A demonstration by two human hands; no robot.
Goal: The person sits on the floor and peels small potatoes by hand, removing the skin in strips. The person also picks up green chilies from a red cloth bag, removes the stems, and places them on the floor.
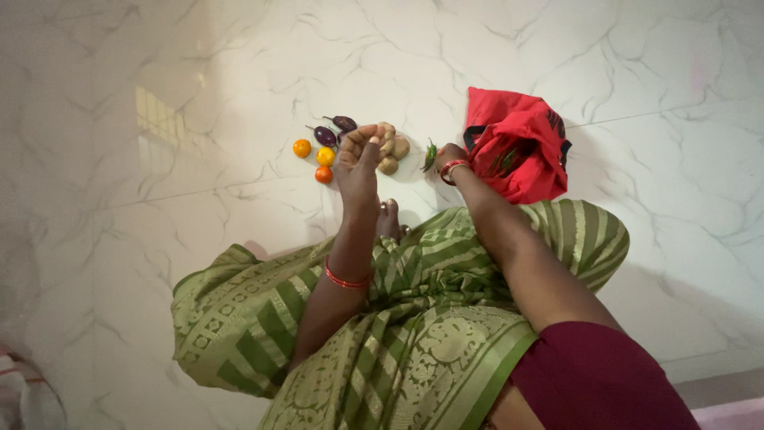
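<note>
On the white marble floor lie three small round tomatoes, orange and red (316,157), two small dark purple aubergines (333,130) and several pale brown potatoes (393,151). My left hand (357,162) hovers over the vegetables with loosely curled fingers, touching or just above the potatoes; it seems to hold nothing. My right hand (450,156) holds green chillies (430,155) beside the mouth of a crumpled red cloth bag (517,143).
I sit on the floor in a green patterned sari (414,318) that spreads across the lower frame; a bare foot (388,219) shows under it. Red bangles are on both wrists. A striped cloth (24,394) lies at the bottom left.
</note>
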